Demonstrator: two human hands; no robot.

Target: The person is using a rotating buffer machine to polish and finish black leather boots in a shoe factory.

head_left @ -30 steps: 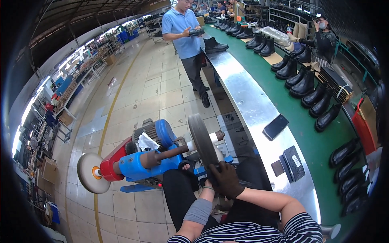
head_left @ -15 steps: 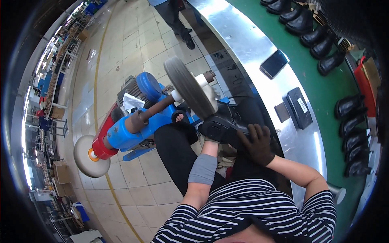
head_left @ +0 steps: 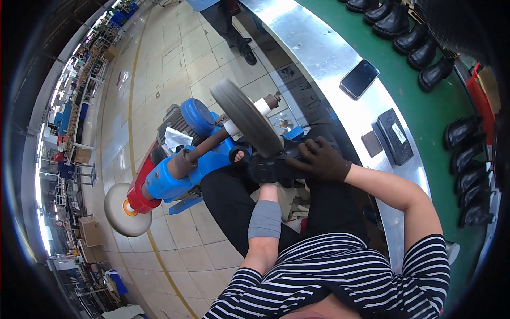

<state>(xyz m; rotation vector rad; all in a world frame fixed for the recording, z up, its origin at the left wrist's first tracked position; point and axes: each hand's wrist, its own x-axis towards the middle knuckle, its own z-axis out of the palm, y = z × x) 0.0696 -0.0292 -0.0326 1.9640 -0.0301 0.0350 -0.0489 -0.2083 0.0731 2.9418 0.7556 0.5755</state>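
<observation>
A black boot (head_left: 263, 169) lies sole side up against the lower rim of a large grey polishing wheel (head_left: 245, 118). My left hand is mostly hidden behind the boot's heel end, where it holds the boot; a grey band circles that forearm. On the boot's other end, my right hand (head_left: 322, 161), in a dark brown glove, is closed with its fingers bent over the edge. The wheel sits on a brown shaft (head_left: 208, 144) of a blue and red machine (head_left: 162, 178). The boot's upper is largely hidden.
A metal bench (head_left: 313, 48) curves along my right, bearing a phone (head_left: 359, 78), a black block (head_left: 394, 138) and a small brown block (head_left: 371, 143). Several black boots (head_left: 390, 22) stand on the green surface beyond. Another person's legs (head_left: 226, 26) are ahead. A second pale wheel (head_left: 126, 209) is at left.
The boot has moved slightly left and tilted under the wheel. My right hand has shifted left and away from me, its fingers now more bent. My left forearm has swung slightly left.
</observation>
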